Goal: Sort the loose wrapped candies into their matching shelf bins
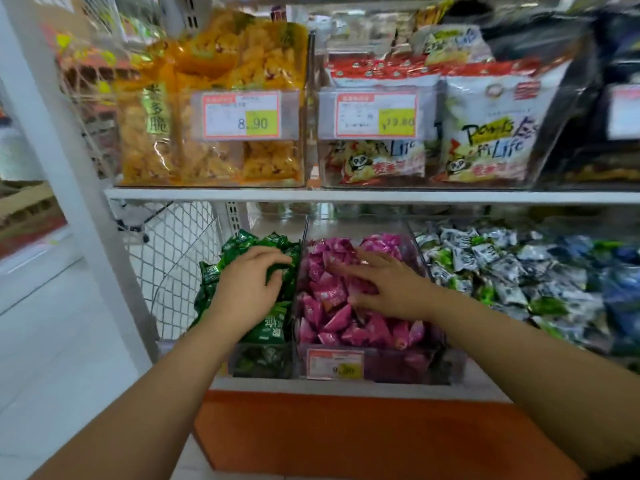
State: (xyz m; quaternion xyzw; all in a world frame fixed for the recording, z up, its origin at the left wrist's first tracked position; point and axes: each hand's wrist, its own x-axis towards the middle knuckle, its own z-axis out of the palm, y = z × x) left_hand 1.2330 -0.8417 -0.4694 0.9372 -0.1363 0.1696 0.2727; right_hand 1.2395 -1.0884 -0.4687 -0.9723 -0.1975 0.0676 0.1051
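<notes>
Where the lower shelf runs across the middle of the frame, clear plastic bins sit side by side, each heaped with small wrapped candies. The green candies [270,329] fill the leftmost bin [263,362], at lower centre-left; their wrappers are glossy dark green with white print. The left hand [247,289] lies on top of this heap, fingers curled down and thumb closing against them round a green wrapper. Just to the right, across a thin clear divider, the pink candies [332,317] fill the next bin [398,365]. They are shiny magenta, pillow- and triangle-shaped packets with pinched ends. The right hand [391,289] rests palm down on them with its fingers straight and spread, gripping nothing. A price label [335,363] with an orange border and a yellow patch sits on the front wall of the pink bin. Further right lie white-and-green candies [485,261] with dark print, and beyond them, at the right edge, blurred blue candies [620,282]. In the upper half of the frame, above a white shelf board [242,195], stand orange snack bags [207,98] behind a price tag [241,115] reading 8.90, and to their right white panda-print bags [491,126]. White wire mesh [173,258] closes the shelf's left end, and an orange base panel [346,431] runs below the bins.
</notes>
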